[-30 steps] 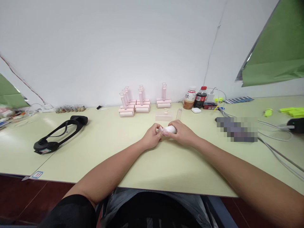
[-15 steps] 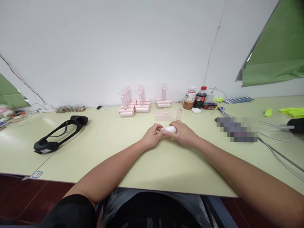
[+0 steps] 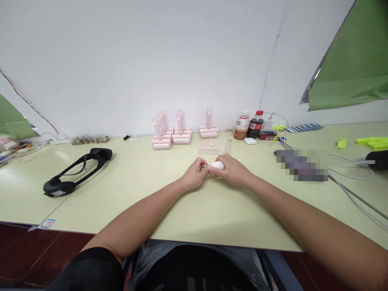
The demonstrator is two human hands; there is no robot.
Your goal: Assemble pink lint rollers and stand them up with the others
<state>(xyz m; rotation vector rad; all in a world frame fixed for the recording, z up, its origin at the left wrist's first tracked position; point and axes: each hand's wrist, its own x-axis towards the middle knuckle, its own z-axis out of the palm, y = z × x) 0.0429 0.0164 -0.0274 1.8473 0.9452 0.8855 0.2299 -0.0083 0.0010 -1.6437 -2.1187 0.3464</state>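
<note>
The white cylinder (image 3: 218,165), smooth and round, sits at the clock's centre over the worktop (image 3: 188,214); the right hand (image 3: 233,170) wraps it, and the left hand (image 3: 195,173) pinches its clear, pinkish end. From there I see a clear tube (image 3: 228,146) at one o'clock. Farther that way, a white-capped bottle (image 3: 241,126) holds orange-brown liquid; beside it, a red-capped bottle (image 3: 255,126) holds dark liquid.

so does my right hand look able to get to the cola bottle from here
Probably, once your right hand lets go of the white cylinder. Only the low white case sits just in front of the cola bottle, and it looks easy to reach over.
</note>
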